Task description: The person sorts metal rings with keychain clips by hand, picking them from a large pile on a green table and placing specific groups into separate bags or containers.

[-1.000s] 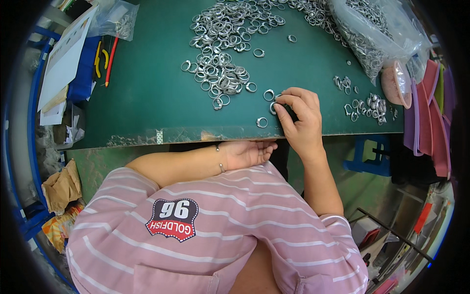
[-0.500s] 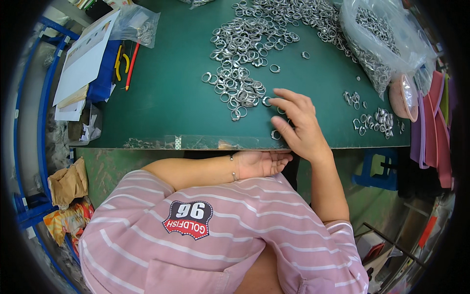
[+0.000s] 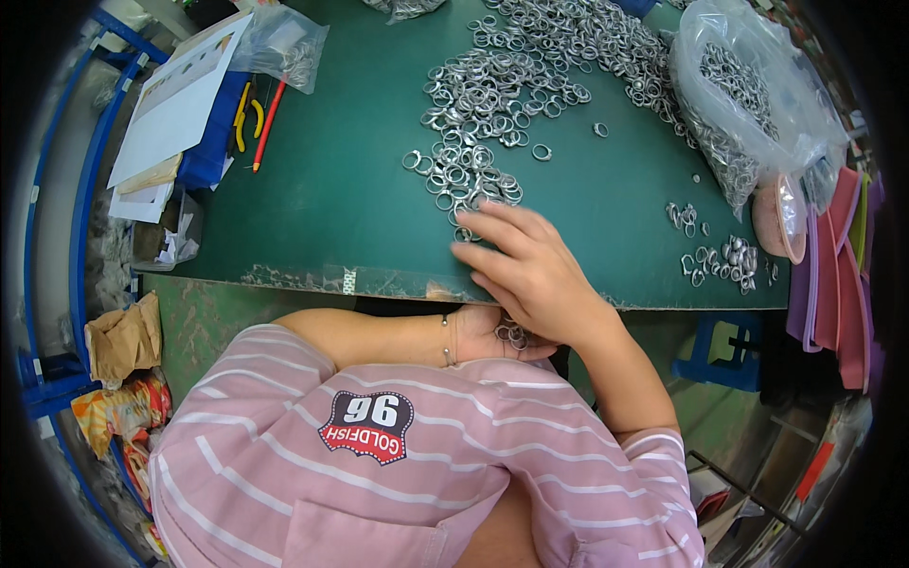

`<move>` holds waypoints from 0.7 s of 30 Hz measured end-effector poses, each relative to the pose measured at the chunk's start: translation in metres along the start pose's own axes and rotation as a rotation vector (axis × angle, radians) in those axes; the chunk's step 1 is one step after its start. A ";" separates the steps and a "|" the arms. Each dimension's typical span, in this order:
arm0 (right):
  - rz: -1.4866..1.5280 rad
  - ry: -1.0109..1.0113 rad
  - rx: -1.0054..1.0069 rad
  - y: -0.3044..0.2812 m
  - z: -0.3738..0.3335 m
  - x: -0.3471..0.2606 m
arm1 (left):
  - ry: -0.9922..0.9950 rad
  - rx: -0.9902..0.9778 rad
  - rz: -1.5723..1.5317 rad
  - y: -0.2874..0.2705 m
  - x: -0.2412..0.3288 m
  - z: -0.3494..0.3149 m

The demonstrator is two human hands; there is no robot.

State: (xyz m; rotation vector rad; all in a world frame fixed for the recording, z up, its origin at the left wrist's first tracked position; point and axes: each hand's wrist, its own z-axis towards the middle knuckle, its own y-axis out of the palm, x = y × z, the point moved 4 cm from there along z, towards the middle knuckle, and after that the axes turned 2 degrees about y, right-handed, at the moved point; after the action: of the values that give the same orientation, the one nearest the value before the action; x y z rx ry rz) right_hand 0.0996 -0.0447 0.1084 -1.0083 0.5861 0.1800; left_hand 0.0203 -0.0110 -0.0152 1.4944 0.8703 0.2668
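Note:
My left hand lies palm up just below the table's front edge, cupping several silver-coloured rings. Above it my right hand is palm down, its fingers stretched out and a little blurred. Those fingertips reach the near end of a loose heap of rings; whether they touch any is hard to tell. The heap runs back into a larger mass of rings on the green table. A single ring lies apart to the right of the heap.
An open clear plastic bag of rings stands at the back right, beside a pink cup. Two small ring groups lie nearby. At left are yellow-handled pliers, a red pen, papers and a small clear bin.
My right hand has swept left and toward me, from the heap's right side to its near end. Rings now show in my left palm, which looked bare before. The view has shifted slightly.

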 end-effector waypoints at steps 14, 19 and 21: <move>-0.321 0.325 -0.051 -0.027 -0.042 0.026 | -0.025 0.100 -0.037 -0.009 0.003 0.006; 0.280 0.632 0.591 -0.060 -0.091 0.064 | -0.017 0.153 0.024 -0.005 0.004 0.002; 0.284 0.716 0.663 -0.069 -0.102 0.074 | -0.026 0.173 0.016 -0.002 0.004 0.003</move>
State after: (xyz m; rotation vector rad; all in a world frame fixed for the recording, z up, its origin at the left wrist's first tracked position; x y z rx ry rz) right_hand 0.1510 -0.1761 0.0794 -0.3102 1.3400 -0.1378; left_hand 0.0244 -0.0106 -0.0190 1.6625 0.8786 0.1872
